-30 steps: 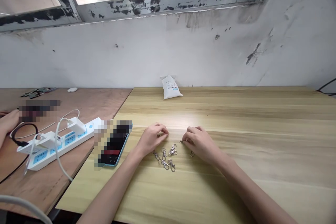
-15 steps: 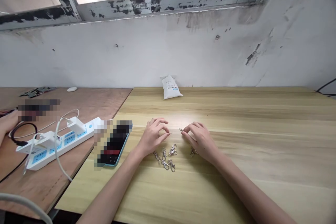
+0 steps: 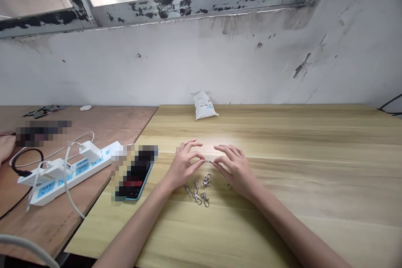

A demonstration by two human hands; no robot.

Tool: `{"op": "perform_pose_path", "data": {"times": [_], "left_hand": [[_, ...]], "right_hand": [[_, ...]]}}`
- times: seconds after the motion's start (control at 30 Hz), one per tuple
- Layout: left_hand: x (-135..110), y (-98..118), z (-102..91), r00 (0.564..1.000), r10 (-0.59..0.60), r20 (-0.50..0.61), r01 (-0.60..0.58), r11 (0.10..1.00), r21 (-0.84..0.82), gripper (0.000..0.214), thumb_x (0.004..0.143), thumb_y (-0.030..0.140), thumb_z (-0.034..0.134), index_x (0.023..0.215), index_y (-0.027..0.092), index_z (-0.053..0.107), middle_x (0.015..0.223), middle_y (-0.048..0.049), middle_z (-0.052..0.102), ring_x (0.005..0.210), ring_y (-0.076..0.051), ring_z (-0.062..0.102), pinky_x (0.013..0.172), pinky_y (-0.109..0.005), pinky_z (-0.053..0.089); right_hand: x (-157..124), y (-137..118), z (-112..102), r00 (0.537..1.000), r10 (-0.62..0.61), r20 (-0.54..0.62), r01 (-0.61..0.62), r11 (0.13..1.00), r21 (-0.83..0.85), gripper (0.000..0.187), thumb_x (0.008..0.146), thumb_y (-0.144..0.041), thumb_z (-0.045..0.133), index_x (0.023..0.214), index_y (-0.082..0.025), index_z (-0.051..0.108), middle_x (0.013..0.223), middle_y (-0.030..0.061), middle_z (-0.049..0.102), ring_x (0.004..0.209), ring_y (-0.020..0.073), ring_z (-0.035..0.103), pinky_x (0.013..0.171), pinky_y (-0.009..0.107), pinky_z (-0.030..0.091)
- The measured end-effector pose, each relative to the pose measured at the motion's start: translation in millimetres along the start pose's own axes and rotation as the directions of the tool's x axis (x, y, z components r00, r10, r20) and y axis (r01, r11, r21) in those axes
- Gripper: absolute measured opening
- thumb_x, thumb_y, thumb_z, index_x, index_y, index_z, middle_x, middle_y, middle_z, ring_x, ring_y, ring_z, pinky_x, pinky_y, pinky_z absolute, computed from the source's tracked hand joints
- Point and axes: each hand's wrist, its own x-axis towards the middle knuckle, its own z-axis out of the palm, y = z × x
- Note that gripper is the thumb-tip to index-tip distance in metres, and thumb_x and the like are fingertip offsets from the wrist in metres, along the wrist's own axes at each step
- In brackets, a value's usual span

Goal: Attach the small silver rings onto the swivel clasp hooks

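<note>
the left hand [image 3: 183, 166] and right hand [image 3: 237, 170] have brought their small metal pieces [image 3: 209, 161] together.

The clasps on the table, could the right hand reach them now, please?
Probably yes: nothing shows between the right hand and the clasps, though it appears to be pinching a metal piece.

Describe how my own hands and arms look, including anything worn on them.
The left hand and right hand are ungloved, with slender fingers. Both forearms are bare to the picture's lower edge: no sleeves, watch or bracelet show.
</note>
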Motion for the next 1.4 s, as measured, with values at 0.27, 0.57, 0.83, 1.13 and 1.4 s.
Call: {"op": "perform_pose_path", "data": {"times": [0.27,0.57,0.83,1.13,1.4], "left_hand": [[0.5,0.8,0.8,1.0,-0.005,-0.012,0.005,1.0,0.023,0.009,0.089,0.027,0.063,0.083,0.024,0.069,0.128,-0.0033,0.059,0.134,-0.027,0.038,0.107,-0.049,0.031],[-0.2,3.2,1.5,1.0,-0.011,-0.027,0.011,1.0,0.003,0.008,0.087,0.026,0.066,0.08,0.024,0.07,0.127,-0.0032,0.06,0.133,-0.027,0.04,0.109,-0.049,0.03],[2.8,4.9,-5.9,0.988,-0.152,-0.041,0.14,0.967,-0.213,0.009,0.086,0.029,0.067,0.08,0.023,0.071,0.128,-0.0046,0.058,0.135,-0.027,0.038,0.113,-0.052,0.029],[1.0,15.5,-2.2,0.989,-0.147,-0.015,0.133,0.928,-0.347,0.005,0.085,0.027,0.069,0.084,0.025,0.073,0.128,-0.0042,0.057,0.134,-0.025,0.041,0.113,-0.049,0.034],[0.2,18.4,-3.9,0.993,-0.106,0.053,0.119,0.868,-0.482,0.004,0.085,0.026,0.068,0.085,0.025,0.072,0.133,-0.005,0.054,0.134,-0.024,0.043,0.114,-0.048,0.033]], "right_hand": [[0.2,-1.7,-1.5,0.999,-0.024,0.048,0.028,0.995,-0.093,0.016,0.096,-0.024,0.051,0.086,-0.021,0.063,0.126,0.0113,0.061,0.122,0.0256,0.052,0.105,0.05,0.036],[3.2,-6.5,0.4,0.994,-0.107,0.035,0.113,0.964,-0.242,0.015,0.092,-0.019,0.056,0.079,-0.019,0.064,0.128,0.0125,0.06,0.128,0.0272,0.048,0.108,0.05,0.034],[1.1,-15.0,-1.5,0.98,-0.194,0.043,0.199,0.957,-0.213,0.009,0.09,-0.02,0.059,0.084,-0.022,0.065,0.126,0.0128,0.061,0.125,0.0272,0.05,0.107,0.051,0.036],[5.2,-16.1,-4.9,0.993,0.093,0.07,-0.105,0.977,0.186,0.017,0.097,-0.029,0.051,0.107,-0.025,0.064,0.119,0.0096,0.062,0.114,0.0249,0.054,0.093,0.045,0.045],[11.1,-22.8,-18.8,0.973,0.057,0.224,-0.151,0.888,0.433,0.016,0.099,-0.024,0.046,0.099,-0.024,0.062,0.11,0.0074,0.062,0.108,0.0204,0.057,0.092,0.039,0.05]]}}
